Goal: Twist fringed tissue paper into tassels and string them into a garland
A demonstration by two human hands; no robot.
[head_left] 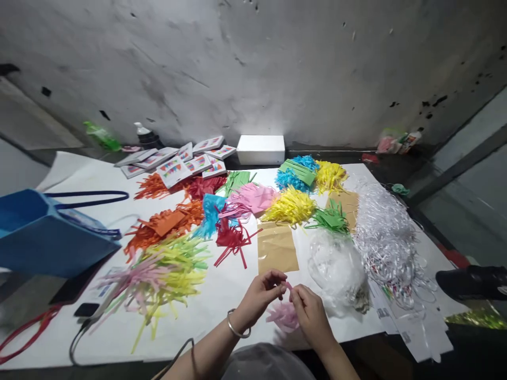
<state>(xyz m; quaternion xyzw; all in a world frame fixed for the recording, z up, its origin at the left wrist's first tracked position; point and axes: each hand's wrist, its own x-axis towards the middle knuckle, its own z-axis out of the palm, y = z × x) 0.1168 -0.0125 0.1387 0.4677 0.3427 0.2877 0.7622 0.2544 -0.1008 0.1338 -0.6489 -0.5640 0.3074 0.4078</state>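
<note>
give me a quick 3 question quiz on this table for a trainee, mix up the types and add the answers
1. Multiple choice: the left hand and right hand hold a strip of which colour? A) green B) pink C) orange
2. True or false: the silver bangle is on the right arm.
3. Fill in the blank: the blue bag is at the far ____ side of the view.

Key: 1. B; 2. False; 3. left
</note>
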